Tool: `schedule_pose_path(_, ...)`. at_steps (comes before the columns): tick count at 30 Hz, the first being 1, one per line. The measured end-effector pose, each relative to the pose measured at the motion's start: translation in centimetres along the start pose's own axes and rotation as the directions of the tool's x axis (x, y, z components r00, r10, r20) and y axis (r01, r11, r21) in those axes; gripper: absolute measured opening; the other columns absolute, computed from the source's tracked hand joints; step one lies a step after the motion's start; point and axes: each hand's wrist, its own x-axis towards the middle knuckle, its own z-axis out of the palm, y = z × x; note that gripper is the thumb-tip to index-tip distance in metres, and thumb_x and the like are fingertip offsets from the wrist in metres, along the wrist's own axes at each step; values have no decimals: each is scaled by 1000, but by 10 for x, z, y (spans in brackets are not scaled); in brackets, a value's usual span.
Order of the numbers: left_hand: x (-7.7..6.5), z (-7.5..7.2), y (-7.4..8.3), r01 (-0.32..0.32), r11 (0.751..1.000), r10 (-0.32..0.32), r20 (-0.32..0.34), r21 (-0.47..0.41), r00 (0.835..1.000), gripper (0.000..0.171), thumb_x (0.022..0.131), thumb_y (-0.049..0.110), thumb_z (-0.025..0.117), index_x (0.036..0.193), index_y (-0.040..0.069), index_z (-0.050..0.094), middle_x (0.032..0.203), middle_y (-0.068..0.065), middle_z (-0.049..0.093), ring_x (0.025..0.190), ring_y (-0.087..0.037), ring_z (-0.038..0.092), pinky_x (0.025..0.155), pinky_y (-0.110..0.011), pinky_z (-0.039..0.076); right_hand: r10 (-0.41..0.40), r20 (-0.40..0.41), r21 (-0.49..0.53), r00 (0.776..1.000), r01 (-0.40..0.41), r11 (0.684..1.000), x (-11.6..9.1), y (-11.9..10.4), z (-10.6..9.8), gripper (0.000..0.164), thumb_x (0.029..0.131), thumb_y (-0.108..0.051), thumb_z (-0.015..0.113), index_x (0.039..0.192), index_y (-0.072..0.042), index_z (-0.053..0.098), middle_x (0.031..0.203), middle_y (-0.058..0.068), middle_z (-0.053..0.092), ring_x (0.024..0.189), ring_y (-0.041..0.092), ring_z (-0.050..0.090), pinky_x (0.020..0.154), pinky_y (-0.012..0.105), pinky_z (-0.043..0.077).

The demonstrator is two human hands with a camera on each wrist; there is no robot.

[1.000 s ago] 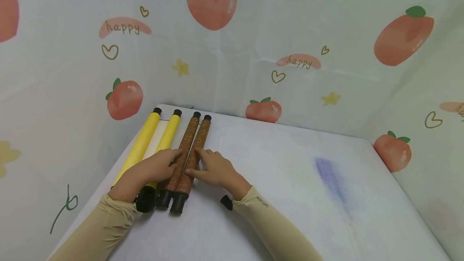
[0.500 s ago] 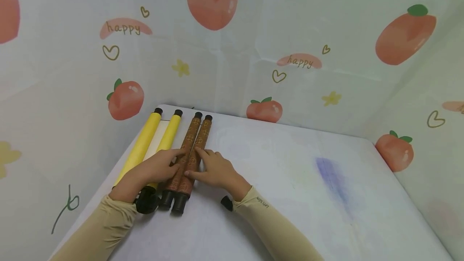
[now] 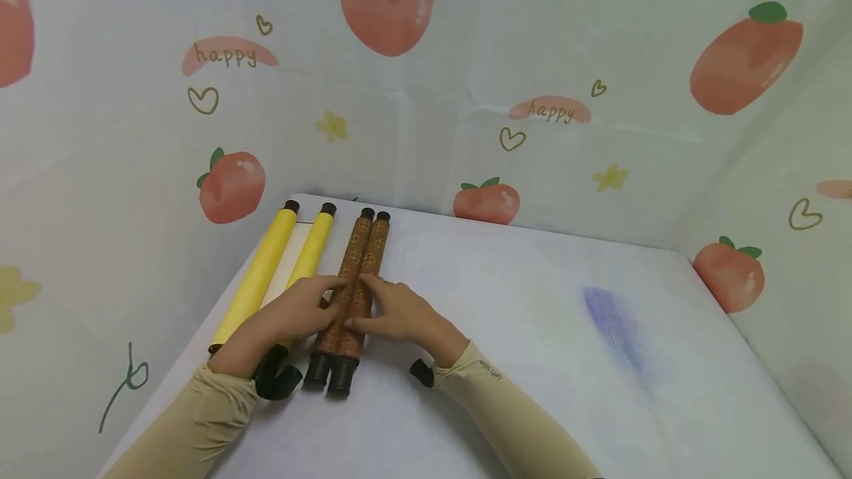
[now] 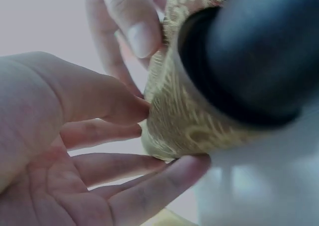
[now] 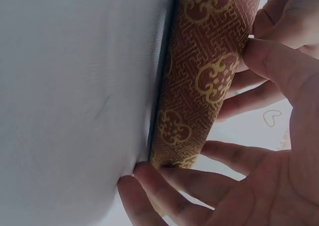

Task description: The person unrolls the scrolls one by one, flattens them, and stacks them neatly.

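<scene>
A brown brocade scroll (image 3: 360, 257) with gold flower patterns lies on the white table, its two rolls side by side and touching along most of their length. Black knobs (image 3: 341, 375) stick out at both ends. My left hand (image 3: 299, 309) holds the left roll; in the left wrist view its thumb (image 4: 114, 99) presses the brocade while fingers curve below. On the other side, my right hand (image 3: 399, 313) holds the right roll between thumb and fingers, whose tips touch the white surface in the right wrist view. The undersides of the rolls are hidden.
Left of the brown scroll lies a yellow scroll (image 3: 262, 272), its two rolls apart with a pale strip between. My left forearm crosses its near end. The white table (image 3: 506, 301) has a purple smudge (image 3: 612, 320) at right. Fruit-printed cloth (image 3: 426, 131) rises behind.
Both hands and the brown scroll have shifted slightly right, away from the yellow scroll. The narrow gap between the two brown rolls has closed up. The yellow scroll stays in place.
</scene>
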Motion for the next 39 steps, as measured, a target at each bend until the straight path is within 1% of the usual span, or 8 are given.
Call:
schedule_pose_path(5, 2, 8, 5, -27, 999, 27, -10, 26, 1000, 53, 95, 4, 63, 145, -10, 56, 140, -28, 65, 104, -32, 73, 81, -43, 61, -2, 28, 97, 1000, -1, 995, -6, 5, -3, 92, 96, -60, 70, 167, -14, 35, 167, 9, 45, 153, 22, 45, 123, 41, 42)
schedule_pose_path(12, 8, 18, 12, -46, 998, 47, -22, 41, 999, 51, 94, 6, 65, 143, -10, 58, 134, -27, 69, 102, -30, 74, 82, -43, 62, 33, 38, 167, 999, -39, 985, -16, 14, -11, 90, 94, -56, 75, 167, -19, 37, 166, 9, 46, 154, 21, 45, 122, 43, 43)
schedule_pose_path(16, 13, 25, 15, -51, 998, 52, -30, 40, 998, 51, 94, 5, 65, 143, -9, 59, 128, -24, 72, 95, -23, 72, 79, -39, 60, 25, 38, 152, 999, -30, 988, -21, 22, -14, 90, 95, -54, 76, 167, -17, 36, 165, 10, 47, 150, 19, 49, 120, 43, 45)
schedule_pose_path(23, 19, 39, 28, -51, 999, 51, -3, 17, 999, 50, 98, 8, 65, 145, -7, 58, 133, -22, 71, 104, -24, 72, 85, -41, 61, 8, 32, 126, 999, -12, 992, -38, 35, -19, 91, 96, -51, 76, 166, -11, 35, 164, 15, 47, 139, 18, 55, 114, 42, 49)
schedule_pose_path(29, 26, 50, 39, -100, 995, 100, -2, 16, 995, 48, 99, 8, 65, 144, -9, 59, 128, -22, 73, 95, -19, 68, 81, -38, 59, 0, 18, 95, 1000, -1, 995, -51, 46, -24, 91, 96, -51, 75, 165, -6, 36, 161, 22, 49, 122, 20, 60, 101, 40, 51)
schedule_pose_path(34, 34, 59, 49, -118, 993, 117, 11, 17, 993, 49, 99, 8, 64, 144, -10, 58, 124, -21, 75, 82, -15, 63, 75, -34, 56, 12, 18, 95, 1000, -14, 995, -62, 54, -29, 91, 97, -49, 76, 164, -3, 36, 166, 25, 38, 152, 31, 46, 118, 47, 46)
schedule_pose_path(37, 39, 63, 56, -133, 991, 132, 17, 18, 991, 49, 99, 7, 64, 144, -10, 59, 129, -23, 73, 78, -14, 60, 74, -33, 54, 26, 24, 102, 999, -28, 994, -69, 58, -34, 91, 97, -47, 76, 165, -3, 35, 166, 24, 38, 154, 32, 43, 121, 49, 44)
schedule_pose_path(39, 42, 67, 61, -141, 990, 141, 29, 17, 990, 48, 100, 8, 64, 144, -11, 58, 132, -24, 71, 74, -14, 57, 73, -33, 52, 37, 27, 93, 999, -40, 995, -73, 61, -38, 90, 97, -46, 76, 165, -3, 35, 164, 24, 42, 147, 29, 51, 116, 47, 48)
